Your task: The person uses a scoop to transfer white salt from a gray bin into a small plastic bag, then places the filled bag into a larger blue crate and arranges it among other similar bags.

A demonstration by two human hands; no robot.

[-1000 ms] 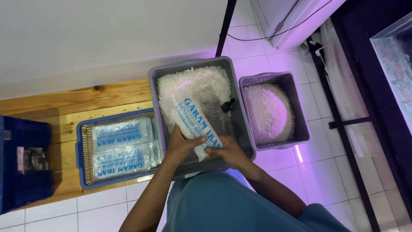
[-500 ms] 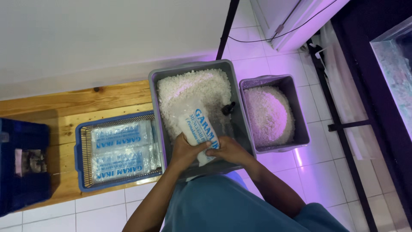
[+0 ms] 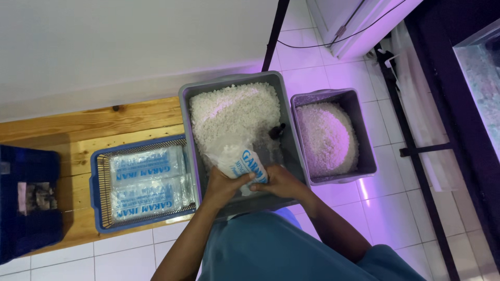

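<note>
Both hands grip a clear plastic bag of white crystals over a large grey tub.

The left hand (image 3: 223,186) and right hand (image 3: 277,182) close around the lower end of the clear, blue-printed plastic bag (image 3: 234,158), which tilts over the near part of the large grey plastic tub (image 3: 289,130), itself heaped with coarse white granules (image 3: 232,112). A small dark scoop-like object (image 3: 276,131) rests in the granules. Left of the tub, a blue wire-sided basket (image 3: 99,195) on a wooden bench (image 3: 78,140) already holds flat filled bags (image 3: 148,182), suggesting packing is partly done. A smaller grey tub (image 3: 364,135), also mounded white, stands on the right, so plenty appears left.
</note>
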